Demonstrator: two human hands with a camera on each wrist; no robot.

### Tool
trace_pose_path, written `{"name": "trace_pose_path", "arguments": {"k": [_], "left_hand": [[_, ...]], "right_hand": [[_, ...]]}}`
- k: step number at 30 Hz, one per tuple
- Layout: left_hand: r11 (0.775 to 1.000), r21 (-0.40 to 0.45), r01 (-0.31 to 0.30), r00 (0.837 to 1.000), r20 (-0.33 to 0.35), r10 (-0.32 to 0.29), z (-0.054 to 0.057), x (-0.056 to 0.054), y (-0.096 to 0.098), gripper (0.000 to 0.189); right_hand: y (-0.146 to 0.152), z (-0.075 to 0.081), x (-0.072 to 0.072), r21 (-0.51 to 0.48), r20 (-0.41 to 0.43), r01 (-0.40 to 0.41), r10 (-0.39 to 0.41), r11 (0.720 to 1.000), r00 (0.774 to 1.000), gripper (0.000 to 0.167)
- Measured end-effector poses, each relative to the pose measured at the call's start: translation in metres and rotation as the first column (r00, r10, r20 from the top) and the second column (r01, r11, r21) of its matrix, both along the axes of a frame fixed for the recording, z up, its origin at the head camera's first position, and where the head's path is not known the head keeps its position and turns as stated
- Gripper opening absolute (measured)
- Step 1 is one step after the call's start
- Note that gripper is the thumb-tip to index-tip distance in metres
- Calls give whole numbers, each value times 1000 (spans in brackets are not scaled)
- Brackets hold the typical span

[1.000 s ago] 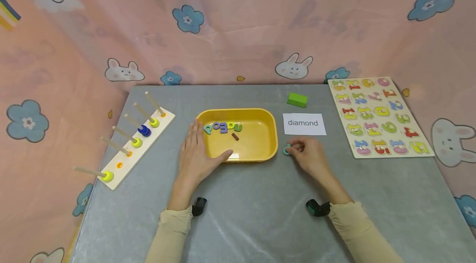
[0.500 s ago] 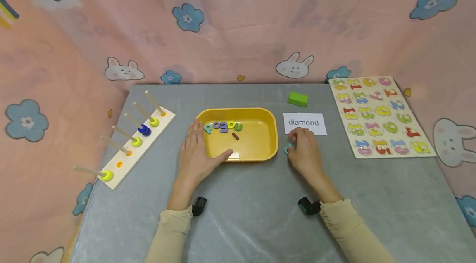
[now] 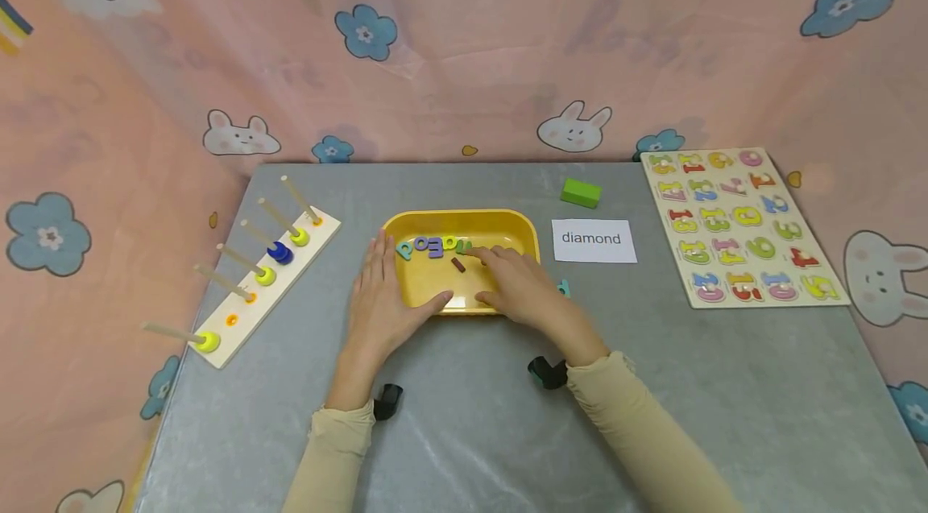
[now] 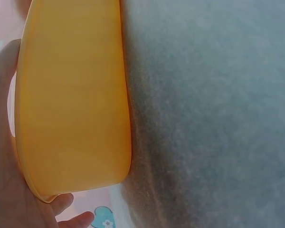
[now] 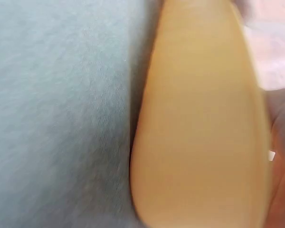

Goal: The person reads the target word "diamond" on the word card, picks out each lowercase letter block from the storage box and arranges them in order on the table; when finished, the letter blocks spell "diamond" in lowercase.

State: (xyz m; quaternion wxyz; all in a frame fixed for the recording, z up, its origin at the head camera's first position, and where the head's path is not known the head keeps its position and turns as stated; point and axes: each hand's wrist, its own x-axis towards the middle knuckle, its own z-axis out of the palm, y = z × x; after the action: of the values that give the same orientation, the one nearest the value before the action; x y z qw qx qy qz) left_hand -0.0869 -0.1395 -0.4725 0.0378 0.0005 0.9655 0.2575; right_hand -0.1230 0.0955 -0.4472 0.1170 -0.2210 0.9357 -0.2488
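A yellow tray (image 3: 500, 308) stands mid-table with a row of small coloured letters along its back left, among them a teal letter (image 3: 404, 251), a purple letter (image 3: 435, 248) and a green letter (image 3: 465, 247). In front of the row lies a short brown stick (image 3: 458, 265). My left hand (image 3: 386, 294) rests on the tray's left end, fingers straight and thumb along the front rim. Over the tray's right half reaches my right hand (image 3: 524, 287), index fingertip right at the green letter and thumb apart. Another teal letter (image 3: 565, 287) lies on the table, partly hidden behind the right wrist.
A white card (image 3: 594, 242) printed "diamond" lies right of the tray, with a green block (image 3: 581, 193) behind it. The number puzzle board (image 3: 732, 235) is at the far right. On the left stands a peg board (image 3: 239, 336) with upright sticks and coloured rings.
My right hand has let go of the teal letter beside the card and moved left over the tray to the green letter. The left hand has stayed on the tray.
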Motion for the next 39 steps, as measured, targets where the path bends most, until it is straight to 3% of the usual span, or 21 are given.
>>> {"name": "trace_pose_path", "arguments": {"k": [4,13,15,21,31,35,39], "left_hand": [[1000,-5,2,1000,6,-2,0,0,0,132],[1000,-13,11,1000,-11,-11,2,-2,1,132],[1000,-15,10,1000,-16,-10,2,-2,2,132],[1000,-7,6,1000,-15,-7,1,-2,2,131],[1000,-1,-4,1000,-1,4,1,-2,0,131],[1000,-1,-3,1000,5,3,1,-1,0,131],[1000,2,-5,1000,0,5,-1,0,0,130]], "right_hand": [[-15,-9,-14,25,67,-39,37,999,997,58],[-29,-23,-26,-23,82,-44,45,999,996,61],[-30,-23,-27,-33,77,-34,36,999,996,54],[-31,-23,-30,-66,74,-3,7,998,997,11],[-22,-19,-26,-42,42,-2,4,999,999,8],[-9,-9,-15,-153,0,21,-21,988,1000,6],[13,4,-1,-337,-61,36,-60,941,996,10]]}}
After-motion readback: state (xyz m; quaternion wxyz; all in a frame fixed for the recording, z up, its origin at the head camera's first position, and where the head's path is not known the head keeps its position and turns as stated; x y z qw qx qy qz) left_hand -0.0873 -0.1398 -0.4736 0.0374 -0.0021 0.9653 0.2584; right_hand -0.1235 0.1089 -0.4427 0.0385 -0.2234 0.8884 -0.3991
